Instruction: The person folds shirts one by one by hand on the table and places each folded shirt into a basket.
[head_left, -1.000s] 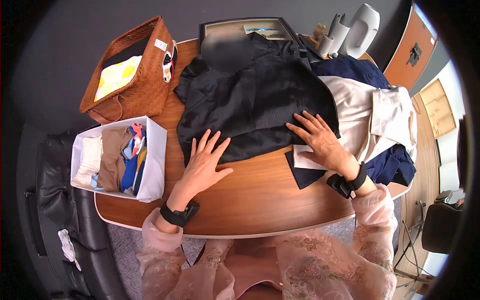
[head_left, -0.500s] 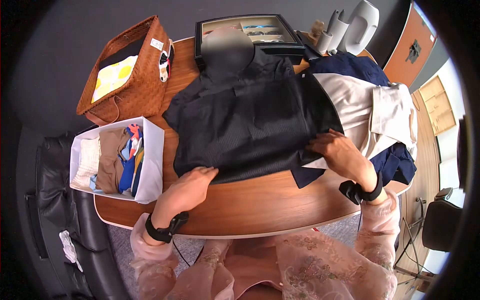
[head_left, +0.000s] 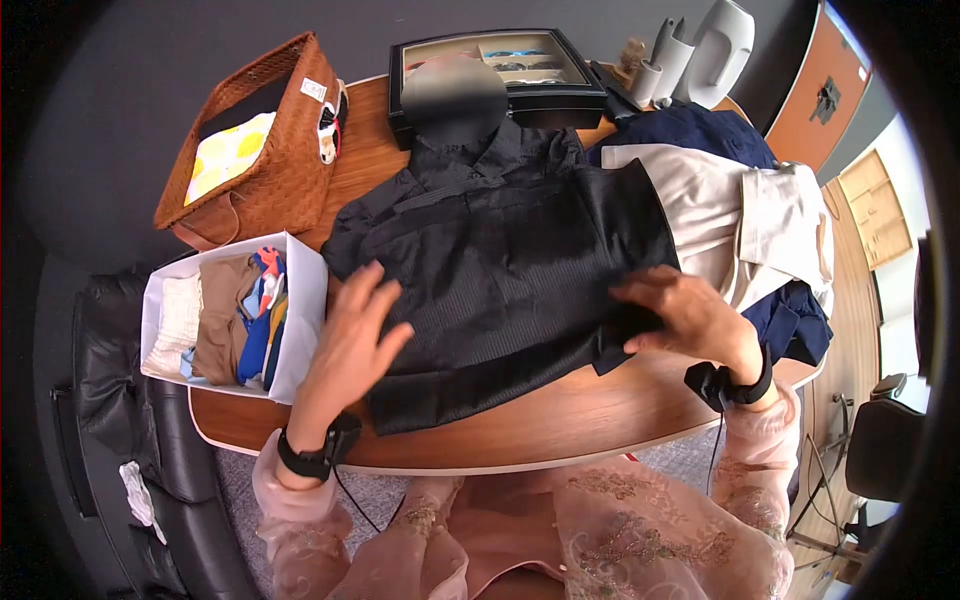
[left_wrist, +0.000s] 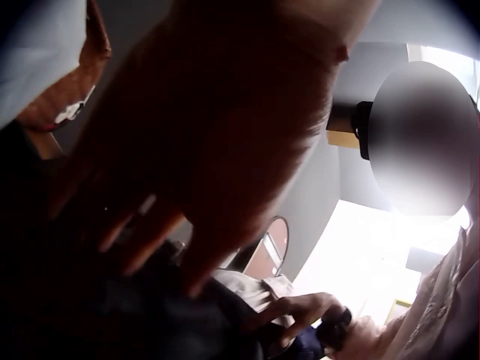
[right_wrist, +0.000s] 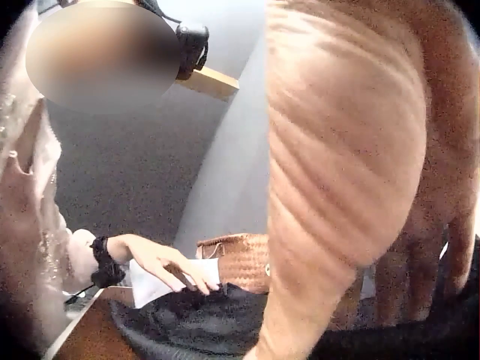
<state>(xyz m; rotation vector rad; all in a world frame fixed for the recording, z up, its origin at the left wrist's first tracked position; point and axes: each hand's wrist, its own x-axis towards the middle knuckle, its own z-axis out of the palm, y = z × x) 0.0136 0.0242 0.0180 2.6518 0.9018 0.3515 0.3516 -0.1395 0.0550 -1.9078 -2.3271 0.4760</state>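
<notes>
A black shirt point(head_left: 500, 260) with fine ribbed stripes lies across the table, its collar at the far end and its lower edge near the table's front. Over its left side is my left hand point(head_left: 350, 335), fingers extended and thumb held apart. At the right side, my right hand point(head_left: 685, 312) hovers with fingers slightly bent and the thumb away from them, gripping no cloth. In the right wrist view, the left hand point(right_wrist: 169, 262) shows above the dark fabric. The left wrist view is dark around the fingers.
Cream point(head_left: 700, 215) and navy garments point(head_left: 700, 135) lie at the right. On the left stand a white box point(head_left: 310, 320) of folded clothes and a woven basket point(head_left: 300, 170). A glasses case point(head_left: 560, 100) and a white vase point(head_left: 722, 60) stand at the back.
Both hands gripped the shirt's near edge half a second ago and have since let go. The shirt's lower left part now reaches closer to the front edge. The left hand moved up and left.
</notes>
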